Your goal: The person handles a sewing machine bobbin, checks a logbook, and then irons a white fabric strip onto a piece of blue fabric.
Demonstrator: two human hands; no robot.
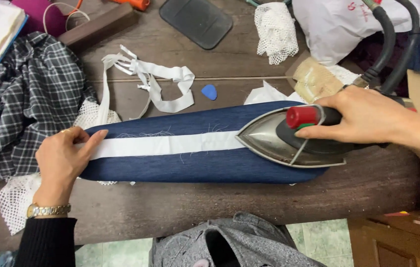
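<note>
Head view: a heavy iron (289, 141) was gripped by right-hand fingers (319, 131); soft white strip (170, 144) was pinned flat under open left fingers (93, 141).

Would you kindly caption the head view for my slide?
Right hand presses an iron on a white strip over navy fabric; left hand holds the strip.

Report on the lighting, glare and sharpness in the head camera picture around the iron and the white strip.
Head view: soft, even light, faint shadows under the navy pad; mild sheen on the iron soleplate, no harsh glare; white strip bright but not blown out; left hand and right hand sharp; edges slightly bowed.
</note>
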